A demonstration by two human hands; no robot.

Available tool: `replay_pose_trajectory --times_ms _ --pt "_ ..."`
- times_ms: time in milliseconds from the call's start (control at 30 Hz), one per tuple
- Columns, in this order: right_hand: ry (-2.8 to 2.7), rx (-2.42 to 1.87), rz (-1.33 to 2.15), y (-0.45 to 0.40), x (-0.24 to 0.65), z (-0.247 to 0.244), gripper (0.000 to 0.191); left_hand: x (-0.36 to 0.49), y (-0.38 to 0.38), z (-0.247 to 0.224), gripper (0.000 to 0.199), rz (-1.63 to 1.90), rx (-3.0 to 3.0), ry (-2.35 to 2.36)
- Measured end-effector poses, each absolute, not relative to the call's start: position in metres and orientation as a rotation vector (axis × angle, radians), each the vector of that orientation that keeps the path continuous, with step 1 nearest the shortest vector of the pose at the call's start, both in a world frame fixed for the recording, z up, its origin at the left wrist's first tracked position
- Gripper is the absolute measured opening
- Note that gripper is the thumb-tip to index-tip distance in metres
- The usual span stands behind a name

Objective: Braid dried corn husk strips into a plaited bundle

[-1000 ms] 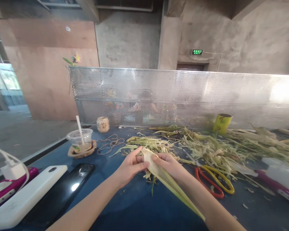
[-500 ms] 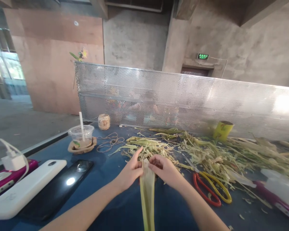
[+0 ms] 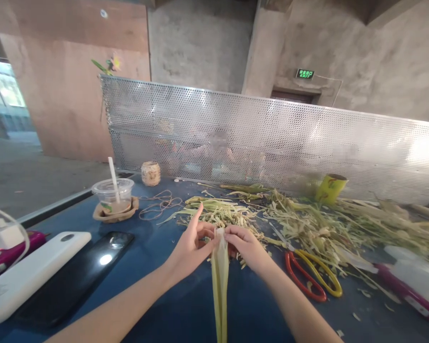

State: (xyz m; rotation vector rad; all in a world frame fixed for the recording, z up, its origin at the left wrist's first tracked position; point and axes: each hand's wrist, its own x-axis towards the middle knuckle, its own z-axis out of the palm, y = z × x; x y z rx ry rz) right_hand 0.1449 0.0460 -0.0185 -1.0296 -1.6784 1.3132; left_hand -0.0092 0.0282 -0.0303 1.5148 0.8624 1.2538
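1. Left hand [image 3: 188, 247] pinches the husk strip [image 3: 219, 281] top, forefinger raised toward 12 o'clock.
2. Right hand [image 3: 248, 246] pinches the same tip from 3 o'clock.
3. Scissors [image 3: 312, 276] lie at 3 o'clock on the blue table [image 3: 157, 267].

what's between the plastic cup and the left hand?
Head view: a loose coil of brown twine lies on the blue table between the plastic cup and the left hand; otherwise bare tabletop.

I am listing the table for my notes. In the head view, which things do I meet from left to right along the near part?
White power bank → black phone → left hand → leaf strip → right hand → scissors
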Motion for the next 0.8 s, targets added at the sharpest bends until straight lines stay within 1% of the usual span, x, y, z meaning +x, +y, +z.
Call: replay_pose_trajectory --times_ms 133,333,467,667,800 --pt "-1.757 -1.078 1.267 0.044 0.144 -0.021 0.018 -0.01 0.028 -0.026 0.089 1.222 1.422 0.896" --pt "-1.981 -1.082 0.9 0.036 0.144 -0.02 0.024 -0.009 0.024 -0.025 0.076 1.215 1.51 0.92" --pt "-2.01 -1.055 0.902 0.035 0.143 -0.02 0.026 -0.01 0.022 -0.025 0.07 1.221 1.698 0.965" --pt "-1.936 -1.063 0.975 0.036 0.142 -0.023 0.024 -0.013 0.024 -0.023 0.074 1.207 1.809 0.943" --pt "-1.971 -1.049 0.908 0.034 0.143 -0.023 0.025 -0.016 0.025 -0.019 0.079 1.164 1.788 0.896"
